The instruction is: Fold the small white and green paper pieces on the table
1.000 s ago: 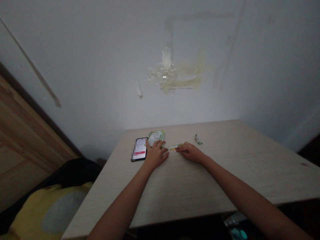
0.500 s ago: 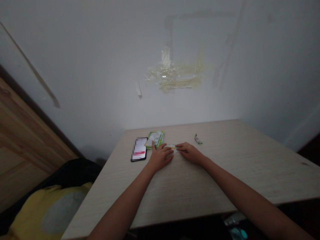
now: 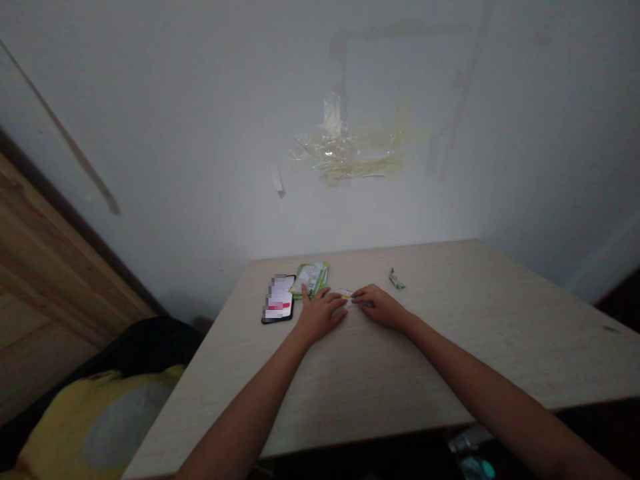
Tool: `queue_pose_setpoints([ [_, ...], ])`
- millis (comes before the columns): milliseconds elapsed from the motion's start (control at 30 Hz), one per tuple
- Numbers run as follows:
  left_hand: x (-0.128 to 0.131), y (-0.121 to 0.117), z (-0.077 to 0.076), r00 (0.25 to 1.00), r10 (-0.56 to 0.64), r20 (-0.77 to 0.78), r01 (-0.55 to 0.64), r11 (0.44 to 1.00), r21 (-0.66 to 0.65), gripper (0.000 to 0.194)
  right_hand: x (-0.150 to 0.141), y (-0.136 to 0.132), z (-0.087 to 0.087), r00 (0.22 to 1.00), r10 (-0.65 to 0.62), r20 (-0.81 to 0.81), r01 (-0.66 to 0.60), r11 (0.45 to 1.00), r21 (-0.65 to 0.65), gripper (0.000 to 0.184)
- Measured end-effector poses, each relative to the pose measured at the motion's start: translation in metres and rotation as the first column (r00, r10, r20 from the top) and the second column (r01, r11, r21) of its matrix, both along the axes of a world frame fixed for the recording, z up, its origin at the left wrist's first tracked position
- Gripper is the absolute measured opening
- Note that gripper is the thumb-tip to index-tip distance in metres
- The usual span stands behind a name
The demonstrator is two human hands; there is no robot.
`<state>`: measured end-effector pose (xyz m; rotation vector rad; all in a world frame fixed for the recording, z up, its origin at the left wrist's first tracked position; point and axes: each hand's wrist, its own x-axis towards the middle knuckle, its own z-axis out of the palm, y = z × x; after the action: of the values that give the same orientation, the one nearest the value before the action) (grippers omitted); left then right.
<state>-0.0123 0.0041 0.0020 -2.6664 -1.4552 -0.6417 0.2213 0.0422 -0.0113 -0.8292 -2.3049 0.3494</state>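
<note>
A small white-and-green packet (image 3: 345,293) lies flat on the pale wooden table (image 3: 425,373), mostly covered by my hands. My left hand (image 3: 323,316) rests over its left part, fingers spread and thumb stretched toward a stack of green-and-white packets (image 3: 311,275). At the right end of the small packet, my right hand (image 3: 381,305) has its fingers drawn together in a pinch on the edge. What exactly sits between those fingertips is too small to make out clearly.
A phone (image 3: 279,300) with a lit screen lies left of the stack. Toward the back right sits a crumpled green wrapper piece (image 3: 397,279). Behind the table rises a wall (image 3: 200,133) with old tape on it. A yellow-and-grey cushion (image 3: 100,420) is at lower left.
My right fingertips have shifted very slightly at the packet's edge. My left hand stays nearly in the same place; the phone, stack and wrapper have not moved.
</note>
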Motion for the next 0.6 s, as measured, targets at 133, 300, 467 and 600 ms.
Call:
queue_pose_setpoints([
  [133,0.0004,-0.0006,0.0012,1.000,0.007,-0.003,-0.007,1.000,-0.008,0.032,0.0002,-0.0002,0.0015,1.000,0.016,-0.005,-0.016,1.000,-0.018,0.027],
  [300,0.0007,-0.0010,0.0012,1.000,0.015,-0.008,-0.015,1.000,-0.009,0.033,0.0022,0.0006,0.0026,0.999,0.047,-0.021,-0.048,0.998,-0.042,0.027],
  [467,0.0003,-0.0004,0.0020,1.000,0.003,-0.002,-0.003,0.999,-0.048,0.032,0.0038,0.0026,0.0031,0.996,0.073,-0.041,-0.075,0.996,-0.042,0.033],
  [600,-0.0002,0.0001,0.0043,1.000,-0.030,0.005,0.030,0.993,-0.113,0.028,0.0031,0.0057,-0.0005,0.999,0.034,-0.037,-0.033,0.999,0.024,0.043],
])
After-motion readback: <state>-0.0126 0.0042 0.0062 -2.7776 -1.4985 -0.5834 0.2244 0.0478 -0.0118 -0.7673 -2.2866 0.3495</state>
